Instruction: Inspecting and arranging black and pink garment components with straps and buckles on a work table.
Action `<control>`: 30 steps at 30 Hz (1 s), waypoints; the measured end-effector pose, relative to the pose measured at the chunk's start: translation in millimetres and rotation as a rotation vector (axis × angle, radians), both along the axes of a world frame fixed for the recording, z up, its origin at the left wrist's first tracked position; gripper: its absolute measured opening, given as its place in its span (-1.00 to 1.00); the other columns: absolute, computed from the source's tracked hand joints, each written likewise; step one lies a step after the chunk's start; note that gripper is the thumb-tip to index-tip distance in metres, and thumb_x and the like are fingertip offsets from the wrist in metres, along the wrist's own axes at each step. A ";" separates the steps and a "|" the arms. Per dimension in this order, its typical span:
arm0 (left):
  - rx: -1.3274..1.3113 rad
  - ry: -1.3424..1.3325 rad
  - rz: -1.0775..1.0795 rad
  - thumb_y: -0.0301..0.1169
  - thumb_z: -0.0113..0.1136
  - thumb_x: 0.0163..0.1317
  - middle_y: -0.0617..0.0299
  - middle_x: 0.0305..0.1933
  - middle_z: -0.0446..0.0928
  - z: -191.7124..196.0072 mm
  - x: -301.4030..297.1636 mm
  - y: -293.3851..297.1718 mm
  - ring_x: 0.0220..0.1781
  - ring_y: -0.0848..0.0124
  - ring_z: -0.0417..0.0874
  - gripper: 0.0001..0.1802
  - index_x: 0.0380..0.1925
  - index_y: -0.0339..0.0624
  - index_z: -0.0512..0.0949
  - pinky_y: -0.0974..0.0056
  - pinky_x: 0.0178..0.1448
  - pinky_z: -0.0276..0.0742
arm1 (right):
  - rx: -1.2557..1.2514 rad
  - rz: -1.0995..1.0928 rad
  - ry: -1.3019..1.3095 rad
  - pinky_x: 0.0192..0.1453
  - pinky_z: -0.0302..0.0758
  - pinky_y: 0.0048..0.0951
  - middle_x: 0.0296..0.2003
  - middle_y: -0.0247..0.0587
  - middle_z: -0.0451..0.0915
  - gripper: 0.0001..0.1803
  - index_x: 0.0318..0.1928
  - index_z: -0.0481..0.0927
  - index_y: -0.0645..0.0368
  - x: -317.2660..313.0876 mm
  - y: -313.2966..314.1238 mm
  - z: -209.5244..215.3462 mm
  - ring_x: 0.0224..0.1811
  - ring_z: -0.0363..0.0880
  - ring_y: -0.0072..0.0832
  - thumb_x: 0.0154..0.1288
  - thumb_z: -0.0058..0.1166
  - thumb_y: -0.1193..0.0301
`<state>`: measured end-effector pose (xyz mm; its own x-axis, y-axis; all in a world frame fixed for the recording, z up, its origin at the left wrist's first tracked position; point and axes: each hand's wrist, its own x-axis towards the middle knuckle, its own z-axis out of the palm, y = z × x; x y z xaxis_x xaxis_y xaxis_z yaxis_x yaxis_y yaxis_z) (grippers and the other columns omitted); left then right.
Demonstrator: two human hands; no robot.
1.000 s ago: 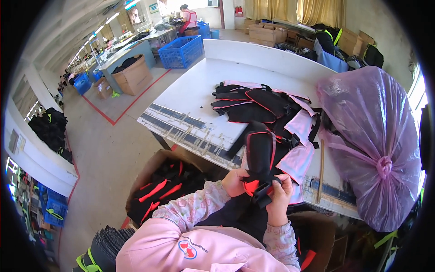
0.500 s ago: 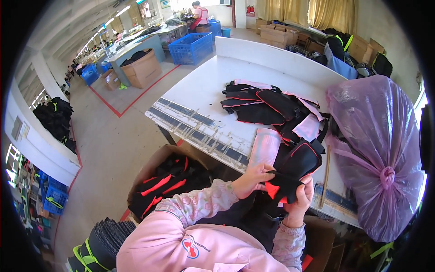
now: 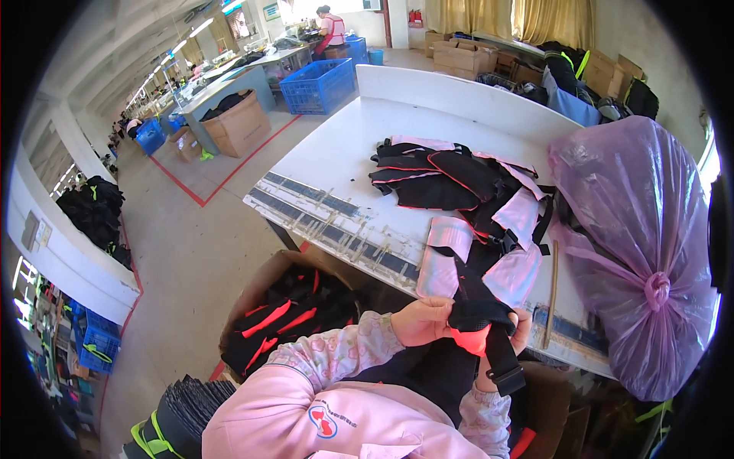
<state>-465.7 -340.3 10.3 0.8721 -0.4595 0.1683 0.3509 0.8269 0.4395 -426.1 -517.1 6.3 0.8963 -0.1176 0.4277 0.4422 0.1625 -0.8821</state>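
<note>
Both my hands grip a black padded strap piece (image 3: pixel 482 314) with a bright red-orange side, just off the table's near edge. My left hand (image 3: pixel 423 321) is closed on its left end. My right hand (image 3: pixel 521 330) pinches the right end, its fingers partly hidden behind the fabric. A black webbing strap with a flat buckle (image 3: pixel 506 376) hangs over the right wrist. Beyond lies a pile of black straps with red edging (image 3: pixel 440 176); several pieces show a shiny pink face (image 3: pixel 516 275).
The white table (image 3: pixel 306 164) has a raised back edge and worn dark strips in front. A knotted purple plastic bag (image 3: pixel 631 229) bulges at right, beside a thin wooden stick (image 3: pixel 552 294). Below left stands a cardboard box (image 3: pixel 256 287) of black and red pieces. A person (image 3: pixel 331 32) works far off.
The held piece has been turned, and its webbing with the buckle now hangs over my right wrist. The padded part that lay beyond my hands now shows its pink face.
</note>
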 end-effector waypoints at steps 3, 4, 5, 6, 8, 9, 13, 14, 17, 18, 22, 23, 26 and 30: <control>-0.018 -0.061 0.000 -0.28 0.04 0.31 0.19 -0.03 0.56 -3.7 1.0 0.5 0.04 0.35 0.55 -0.72 -0.13 -0.24 0.54 0.16 0.18 0.39 | -0.064 0.017 0.069 -0.22 0.34 -0.61 -0.43 -0.44 0.39 -0.80 -0.32 0.41 0.17 -10.4 2.9 15.9 -0.37 0.33 -0.68 0.41 -0.09 0.32; -0.010 -0.077 0.007 -0.27 0.05 0.31 0.17 -0.03 0.56 1.2 1.2 0.7 0.04 0.34 0.56 -0.70 -0.12 -0.26 0.53 0.18 0.17 0.39 | -0.065 0.012 0.074 -0.22 0.34 -0.61 -0.43 -0.44 0.39 -0.80 -0.32 0.41 0.17 -8.0 -1.1 15.0 -0.37 0.33 -0.68 0.41 -0.09 0.32; -0.003 -0.092 0.012 -0.26 0.06 0.31 0.15 -0.03 0.56 4.4 1.6 0.9 0.03 0.33 0.56 -0.68 -0.11 -0.28 0.53 0.19 0.17 0.40 | -0.142 0.024 0.110 -0.22 0.33 -0.60 -0.43 -0.43 0.39 -0.81 -0.33 0.41 0.17 -3.4 -8.1 12.1 -0.38 0.32 -0.67 0.41 -0.09 0.34; 0.057 -0.044 0.065 -0.25 0.03 0.32 0.11 -0.02 0.56 -5.0 5.6 5.2 0.04 0.30 0.56 -0.65 -0.07 -0.31 0.50 0.18 0.18 0.40 | -0.219 0.036 0.148 -0.22 0.33 -0.60 -0.44 -0.42 0.39 -0.82 -0.33 0.41 0.17 -0.9 -12.6 10.9 -0.39 0.31 -0.66 0.41 -0.10 0.36; 0.118 0.142 0.223 -0.26 -0.03 0.35 0.07 -0.02 0.55 11.2 12.9 5.7 0.03 0.27 0.57 -0.65 -0.06 -0.33 0.48 0.15 0.19 0.40 | 0.481 0.412 0.397 -0.15 0.40 -0.56 -0.30 -0.38 0.53 -0.76 -0.13 0.48 0.26 -1.2 -3.9 18.9 -0.31 0.47 -0.62 0.41 -0.11 0.33; 0.105 0.131 0.224 -0.26 -0.07 0.36 0.06 -0.02 0.55 12.2 16.3 9.1 0.04 0.26 0.56 -0.65 -0.06 -0.33 0.48 0.14 0.20 0.40 | 0.575 0.457 0.456 -0.09 0.42 -0.53 -0.25 -0.35 0.55 -0.75 -0.10 0.48 0.27 -3.6 3.7 23.1 -0.24 0.51 -0.58 0.40 -0.11 0.33; 0.188 0.192 0.343 -0.22 -0.14 0.40 0.06 -0.08 0.56 39.5 15.1 3.9 -0.01 0.30 0.59 -0.63 -0.11 -0.32 0.48 0.21 0.12 0.46 | 0.642 0.685 0.545 -0.06 0.43 -0.55 -0.19 -0.34 0.58 -0.76 -0.11 0.50 0.25 -3.1 16.8 25.6 -0.17 0.54 -0.60 0.40 -0.11 0.34; 0.227 0.189 0.387 -0.21 -0.14 0.40 0.07 -0.11 0.57 53.1 16.0 0.6 -0.04 0.31 0.60 -0.63 -0.13 -0.31 0.49 0.23 0.08 0.48 | 0.617 0.715 0.519 -0.07 0.43 -0.57 -0.20 -0.36 0.58 -0.75 -0.13 0.51 0.24 3.4 17.4 29.0 -0.18 0.54 -0.62 0.40 -0.11 0.32; 0.230 0.078 0.638 -0.30 -0.05 0.37 0.21 -0.28 0.60 38.6 26.9 7.1 -0.26 0.43 0.64 -0.76 -0.28 -0.22 0.53 0.36 -0.13 0.55 | 0.156 0.521 0.488 -0.02 0.38 -0.61 -0.13 -0.36 0.53 -0.67 0.01 0.42 0.15 21.7 19.3 14.2 -0.10 0.47 -0.65 0.46 -0.21 0.18; 0.235 0.070 0.631 -0.30 -0.05 0.37 0.21 -0.28 0.60 33.7 29.2 8.1 -0.26 0.43 0.64 -0.76 -0.28 -0.22 0.53 0.36 -0.13 0.55 | 0.368 0.615 0.571 0.02 0.36 -0.60 -0.06 -0.34 0.49 -0.63 0.11 0.35 0.12 17.9 20.8 16.3 -0.03 0.44 -0.64 0.46 -0.21 0.17; 0.522 -0.010 0.882 -0.39 0.09 0.30 0.37 -0.42 0.49 5.2 28.0 7.2 -0.37 0.60 0.49 -0.84 -0.47 -0.15 0.46 0.45 -0.24 0.41 | 0.360 0.622 0.581 0.23 0.28 -0.45 0.15 -0.20 0.32 -0.35 0.28 0.11 0.21 -17.0 42.7 21.3 0.18 0.30 -0.47 0.32 0.08 0.25; 0.874 -0.164 1.061 -0.42 0.14 0.24 0.31 -0.37 0.48 -1.9 33.4 8.0 -0.35 0.54 0.48 -0.89 -0.44 -0.16 0.45 0.40 -0.23 0.41 | 0.198 0.462 0.482 0.20 0.31 -0.44 0.13 -0.15 0.35 -0.33 0.27 0.11 0.25 -16.3 46.3 10.6 0.14 0.34 -0.45 0.27 0.13 0.32; 1.696 -0.819 1.564 -0.46 0.28 0.06 0.10 -0.20 0.44 31.4 42.2 7.0 -0.18 0.13 0.49 -0.74 -0.24 -0.24 0.49 0.17 -0.07 0.40 | -0.304 0.072 0.189 -0.02 0.49 -0.35 -0.11 0.06 0.54 -0.20 0.24 0.10 0.34 -9.4 39.4 -6.2 -0.10 0.58 -0.27 0.11 0.29 0.36; 1.621 -0.888 0.932 -0.33 0.26 0.12 0.03 -0.20 0.45 14.7 42.6 17.9 -0.15 0.11 0.49 -0.68 -0.18 -0.26 0.49 0.18 -0.05 0.39 | -0.533 0.076 0.063 -0.21 0.54 -0.21 -0.30 0.27 0.56 -0.07 0.24 0.05 0.36 -11.3 35.0 13.8 -0.23 0.61 0.07 0.01 0.36 0.26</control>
